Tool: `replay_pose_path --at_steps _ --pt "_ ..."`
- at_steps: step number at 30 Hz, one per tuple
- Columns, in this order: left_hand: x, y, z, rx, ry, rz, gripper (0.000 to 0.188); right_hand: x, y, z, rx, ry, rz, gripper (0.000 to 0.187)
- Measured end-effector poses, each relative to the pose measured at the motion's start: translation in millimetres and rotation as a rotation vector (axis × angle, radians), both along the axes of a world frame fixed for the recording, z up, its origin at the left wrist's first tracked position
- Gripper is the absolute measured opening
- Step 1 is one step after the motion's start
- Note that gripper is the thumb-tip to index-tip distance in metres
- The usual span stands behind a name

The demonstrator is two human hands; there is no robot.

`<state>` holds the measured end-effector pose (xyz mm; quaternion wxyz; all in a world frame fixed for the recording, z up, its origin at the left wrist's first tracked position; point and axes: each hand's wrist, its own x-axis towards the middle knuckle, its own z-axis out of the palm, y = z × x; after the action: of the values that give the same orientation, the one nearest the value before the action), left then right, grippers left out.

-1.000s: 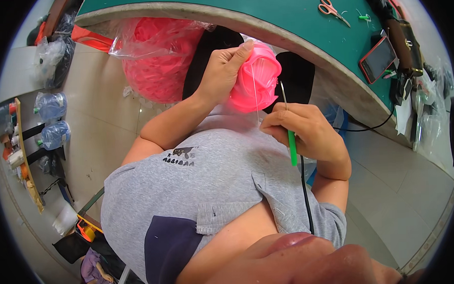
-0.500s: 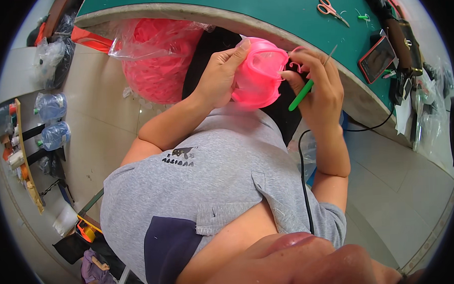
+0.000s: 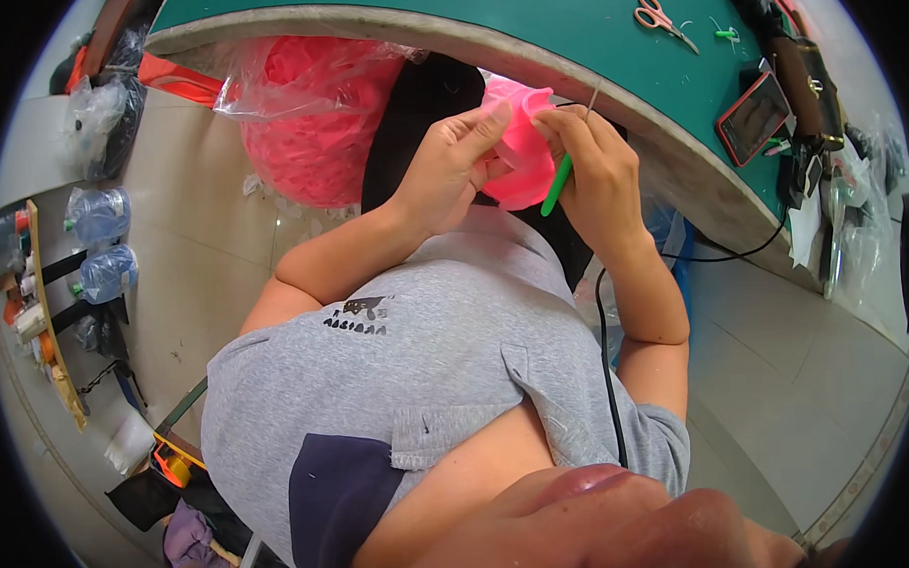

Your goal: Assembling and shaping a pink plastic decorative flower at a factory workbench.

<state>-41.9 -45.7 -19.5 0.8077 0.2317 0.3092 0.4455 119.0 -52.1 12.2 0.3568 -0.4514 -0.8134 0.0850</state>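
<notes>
By the green table (image 3: 525, 21), left hand (image 3: 446, 169) pinches the pink flexible molding (image 3: 526, 156), right hand (image 3: 606, 174) clasps a green-handled deburring tool (image 3: 555, 188), fingertips apparently on the molding's rim; looks like edge trimming, next cut calls for steady left grip.

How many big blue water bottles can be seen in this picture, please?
2. The upper bottle is at the left side of the picture; the lower bottle is just below it. More could be hidden.
</notes>
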Motion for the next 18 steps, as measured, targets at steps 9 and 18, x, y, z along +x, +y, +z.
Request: replay_pose_path --at_steps 9,18 --pt "-1.9 -4.8 -9.6 0.185 0.16 -0.075 0.037 25.7 12.9 6.7 0.05 0.071 -0.141 0.025" --pt "-7.6 2.0 3.5 0.113 0.062 -0.006 0.038 80.9 43.1 21.4 -0.063 0.489 -0.404 0.017"
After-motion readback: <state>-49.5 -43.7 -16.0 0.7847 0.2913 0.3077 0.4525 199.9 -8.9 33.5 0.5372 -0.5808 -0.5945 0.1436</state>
